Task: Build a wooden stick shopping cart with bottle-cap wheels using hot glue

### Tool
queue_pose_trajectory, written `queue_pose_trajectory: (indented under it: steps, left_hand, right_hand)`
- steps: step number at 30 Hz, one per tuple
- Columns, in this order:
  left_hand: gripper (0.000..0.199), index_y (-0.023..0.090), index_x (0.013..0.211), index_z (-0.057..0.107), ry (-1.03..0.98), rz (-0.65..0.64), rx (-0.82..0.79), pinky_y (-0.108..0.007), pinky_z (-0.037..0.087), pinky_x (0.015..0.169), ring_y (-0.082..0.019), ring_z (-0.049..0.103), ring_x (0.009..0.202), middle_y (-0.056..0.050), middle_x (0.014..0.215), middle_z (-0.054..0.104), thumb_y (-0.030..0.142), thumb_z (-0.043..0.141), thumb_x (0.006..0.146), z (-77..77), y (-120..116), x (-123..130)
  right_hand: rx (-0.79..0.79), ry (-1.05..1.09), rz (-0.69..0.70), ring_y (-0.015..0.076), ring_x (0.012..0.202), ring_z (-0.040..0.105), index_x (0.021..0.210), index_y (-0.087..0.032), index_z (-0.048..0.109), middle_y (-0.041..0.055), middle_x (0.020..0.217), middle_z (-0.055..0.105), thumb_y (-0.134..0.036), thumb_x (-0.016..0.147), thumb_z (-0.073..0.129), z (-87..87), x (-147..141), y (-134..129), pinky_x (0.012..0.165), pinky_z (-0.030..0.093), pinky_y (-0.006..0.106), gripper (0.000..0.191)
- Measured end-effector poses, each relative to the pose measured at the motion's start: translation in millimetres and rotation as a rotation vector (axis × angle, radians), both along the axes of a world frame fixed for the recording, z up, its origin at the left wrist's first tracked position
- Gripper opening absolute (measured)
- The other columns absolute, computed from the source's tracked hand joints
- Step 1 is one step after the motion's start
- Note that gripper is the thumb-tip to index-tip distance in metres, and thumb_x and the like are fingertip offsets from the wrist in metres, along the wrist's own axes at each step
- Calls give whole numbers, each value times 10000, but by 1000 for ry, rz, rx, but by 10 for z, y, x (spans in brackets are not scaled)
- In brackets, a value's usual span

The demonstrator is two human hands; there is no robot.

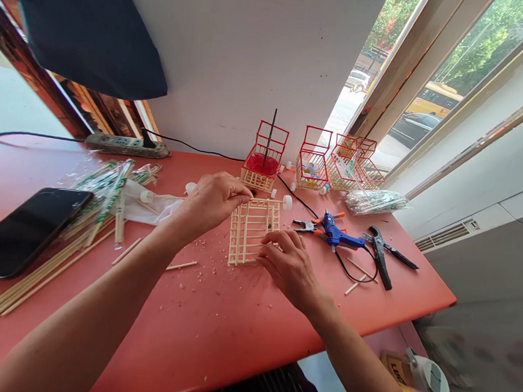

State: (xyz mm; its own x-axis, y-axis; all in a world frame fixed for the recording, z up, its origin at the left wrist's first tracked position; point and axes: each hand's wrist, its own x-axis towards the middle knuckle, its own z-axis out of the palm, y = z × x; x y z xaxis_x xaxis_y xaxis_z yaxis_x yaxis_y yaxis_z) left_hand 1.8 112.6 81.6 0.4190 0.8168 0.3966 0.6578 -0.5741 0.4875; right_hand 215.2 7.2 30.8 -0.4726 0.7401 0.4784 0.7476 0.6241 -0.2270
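A small lattice frame of pale wooden sticks [252, 239] lies flat on the red table in front of me. Along its far edge runs a stick with a white wheel [287, 203] at its right end. My left hand [213, 198] pinches this stick between thumb and fingers at the frame's far left corner, hiding part of it. The fingers of my right hand [289, 261] are bent around the frame's right side, thumb near its front edge. Another white wheel [190, 188] shows just behind my left hand; whether it sits on the same stick is hidden.
Right of the frame lie a blue glue gun [337, 233], pliers [307, 225] and black-handled cutters [383, 254]. Stick baskets with red rims [264, 160] stand along the wall. On the left are a phone [27, 232], long sticks [51, 270] and a power strip [127, 145].
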Motion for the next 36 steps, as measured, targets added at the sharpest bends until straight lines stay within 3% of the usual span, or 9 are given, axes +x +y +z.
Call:
queue_pose_trajectory:
  steps: [4,14,22,29,36]
  left_hand:
    - [289,265,896,810,-32,18,-31,-336,507,861,-246,711,940,-30,999,802,376,543,890,-20,15,3]
    - [255,259,879,829,-43,42,-18,-344,532,837,-256,728,914,-44,962,805,345,588,873,3,-28,10]
    - [315,256,1054,809,-8,33,34,-397,511,924,-282,699,1059,-67,1073,795,385,546,940,25,-73,-15]
    - [303,244,1068,784,-102,76,261,-428,468,1048,-273,651,1164,-57,1097,784,346,507,1001,62,-246,-72]
    - [162,251,1014,761,-190,109,537,-434,515,997,-259,670,1088,-41,989,784,235,607,968,85,-574,-194]
  right_hand:
    - [-1,-4,-11,226,1039,552,901,-223,652,67,1111,685,-219,1000,630,-6,-6,-7,934,455,384,101]
    - [10,-1,4,224,1015,562,915,-216,654,68,1109,686,-214,1002,621,2,2,-3,923,462,381,93]
    - [30,20,31,223,1049,565,923,-222,645,65,1118,702,-253,1027,589,-3,33,11,938,454,391,122]
    - [33,49,42,226,1073,564,916,-218,638,68,1127,711,-245,1023,592,20,52,7,960,454,396,120]
    - [20,189,9,226,1052,605,955,-218,660,66,1098,714,-204,1019,582,88,113,39,944,464,404,101]
